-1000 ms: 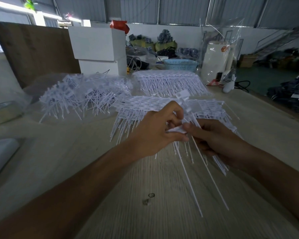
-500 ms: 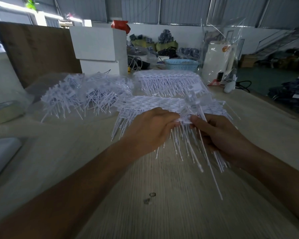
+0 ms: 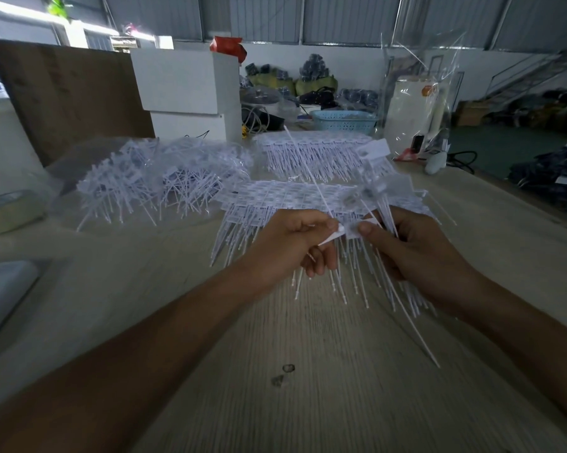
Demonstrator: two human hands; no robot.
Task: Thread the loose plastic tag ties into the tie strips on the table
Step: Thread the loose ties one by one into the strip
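The left hand and the right hand meet above the middle of the table, thumbs almost touching. The left hand has its fingers curled, thumb and forefinger pinching a single loose tie whose thin stem slants up and away to the left over the strips behind. The right hand grips a bundle of ties — their flat heads fan up above the thumb, blurred, and their long tails hang down past the wrist toward the tabletop. A small white tag head sits between the two thumbs; whether the stem has entered it cannot be told from this view.

Just behind the hands lies a flat tie strip, its tails pointing toward the person. A second tie strip lies farther back, near a blue basket. To the left a heap of loose ties spreads over clear plastic.

At the back stand white boxes with a red packet on top, a brown board leaning to their left, and — on the right — a clear plastic bag standing upright. A roll of tape sits at the left edge. Two small dark marks show on the wood grain near the person.
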